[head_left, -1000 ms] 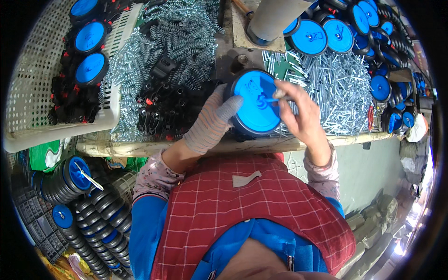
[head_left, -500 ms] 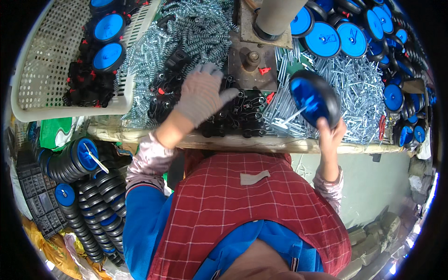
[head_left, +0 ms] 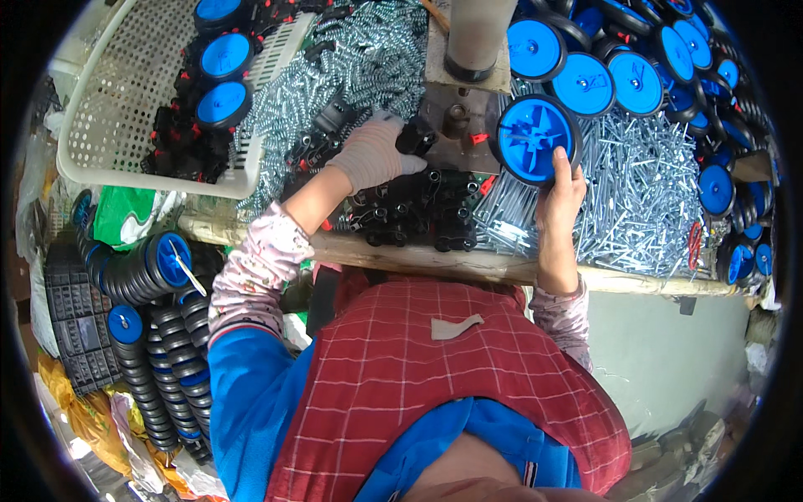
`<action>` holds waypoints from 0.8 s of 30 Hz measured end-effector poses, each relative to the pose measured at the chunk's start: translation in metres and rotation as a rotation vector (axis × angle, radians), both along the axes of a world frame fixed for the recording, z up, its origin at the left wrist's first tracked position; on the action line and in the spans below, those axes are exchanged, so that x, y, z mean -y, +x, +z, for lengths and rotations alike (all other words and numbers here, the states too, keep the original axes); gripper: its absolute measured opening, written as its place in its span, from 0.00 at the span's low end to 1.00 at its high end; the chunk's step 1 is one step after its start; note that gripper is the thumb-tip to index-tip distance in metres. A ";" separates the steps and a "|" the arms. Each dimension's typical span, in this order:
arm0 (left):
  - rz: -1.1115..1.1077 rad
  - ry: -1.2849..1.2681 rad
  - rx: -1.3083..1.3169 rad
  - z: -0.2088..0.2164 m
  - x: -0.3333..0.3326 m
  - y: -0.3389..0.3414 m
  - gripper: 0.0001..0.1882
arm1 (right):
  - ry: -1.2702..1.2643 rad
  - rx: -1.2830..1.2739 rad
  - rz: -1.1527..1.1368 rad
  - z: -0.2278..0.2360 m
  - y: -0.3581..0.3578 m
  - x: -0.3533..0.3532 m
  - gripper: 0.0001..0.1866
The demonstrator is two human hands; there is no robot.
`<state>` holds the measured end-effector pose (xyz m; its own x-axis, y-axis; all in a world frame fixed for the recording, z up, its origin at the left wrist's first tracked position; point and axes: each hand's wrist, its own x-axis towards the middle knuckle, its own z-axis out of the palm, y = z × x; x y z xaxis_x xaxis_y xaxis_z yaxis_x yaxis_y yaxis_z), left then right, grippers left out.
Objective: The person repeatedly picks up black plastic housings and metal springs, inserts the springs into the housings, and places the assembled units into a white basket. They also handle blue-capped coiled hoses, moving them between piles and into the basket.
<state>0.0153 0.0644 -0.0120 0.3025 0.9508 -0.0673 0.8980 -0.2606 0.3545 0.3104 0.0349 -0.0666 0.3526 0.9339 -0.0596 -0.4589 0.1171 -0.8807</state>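
Note:
My right hand point(head_left: 562, 192) is bare and grips the near edge of a blue wheel with a black tyre point(head_left: 527, 138), thumb on its face. The wheel's ribbed side is turned up toward me. My left hand point(head_left: 370, 155) wears a pale knitted glove; its fingers and thumb close round a black plastic part point(head_left: 416, 135) at the edge of a metal plate point(head_left: 456, 155). Below that hand lie several similar black fittings point(head_left: 393, 219) with metal bits. A small red clip point(head_left: 478, 138) rests on the plate, beside the wheel.
Springs point(head_left: 360, 58) are heaped behind my left hand, and metal pins point(head_left: 631, 192) on the right. A thick grey post point(head_left: 478, 38) rises behind the plate. The white basket point(head_left: 159, 180) holds black parts and wheels. More wheels point(head_left: 637, 82) pile up far right; stacked wheels point(head_left: 134, 276) stand lower left.
My right hand has brought the wheel left toward the plate and turned its ribbed face up. My left hand has closed on a black plastic part and lifted it toward the plate.

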 end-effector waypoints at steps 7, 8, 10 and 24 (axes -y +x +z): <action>0.219 -0.763 0.898 0.015 -0.022 0.049 0.27 | 0.072 0.072 -0.014 -0.005 -0.021 -0.011 0.13; 0.262 -0.815 0.994 0.014 -0.024 0.050 0.26 | 0.123 0.135 -0.039 -0.005 -0.025 -0.010 0.15; 0.246 -0.858 1.001 0.015 -0.026 0.051 0.25 | 0.090 0.207 -0.037 -0.002 -0.028 -0.008 0.16; 0.222 -0.835 1.011 0.013 -0.030 0.047 0.25 | 0.102 0.338 -0.058 0.008 -0.040 0.000 0.15</action>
<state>0.0626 0.0943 0.0013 0.4095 0.7699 -0.4895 0.1415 0.4765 0.8677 0.2704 0.0352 -0.0585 0.3887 0.9071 0.1619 -0.1335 0.2293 -0.9642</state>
